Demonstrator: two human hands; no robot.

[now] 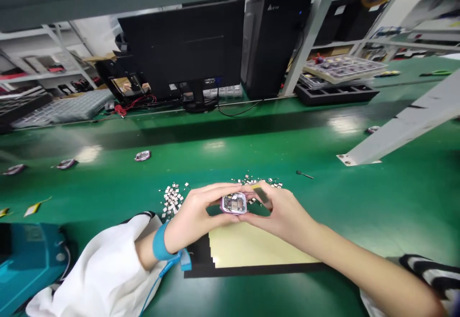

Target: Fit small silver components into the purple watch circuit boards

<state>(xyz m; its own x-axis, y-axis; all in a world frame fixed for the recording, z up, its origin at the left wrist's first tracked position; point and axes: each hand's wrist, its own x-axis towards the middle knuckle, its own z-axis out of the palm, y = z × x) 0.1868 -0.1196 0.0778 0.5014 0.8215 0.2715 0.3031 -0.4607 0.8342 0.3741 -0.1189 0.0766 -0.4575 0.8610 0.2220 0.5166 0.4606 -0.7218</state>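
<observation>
My left hand (196,211) is closed on an open smartwatch case (234,203) with a purple rim, its electronic parts facing up. At the case's right side is my right hand (283,209), its thumb and fingertips touching or nearly touching the rim. A flat grey piece with a yellow edge (261,194) sits in the curled fingers of my right hand; its kind is blurred. Beneath both hands lie yellow sheets (258,247) on a black mat (199,259). Small white square parts (172,199) are heaped beside my left hand, and more are scattered behind my right.
More watch cases (143,155) lie spaced along the green bench (201,164). A small dark tool (304,175) rests at right, near a slanted metal post (402,125). A monitor (190,44) and stacked trays (338,77) stand behind. A teal machine (32,264) is at left.
</observation>
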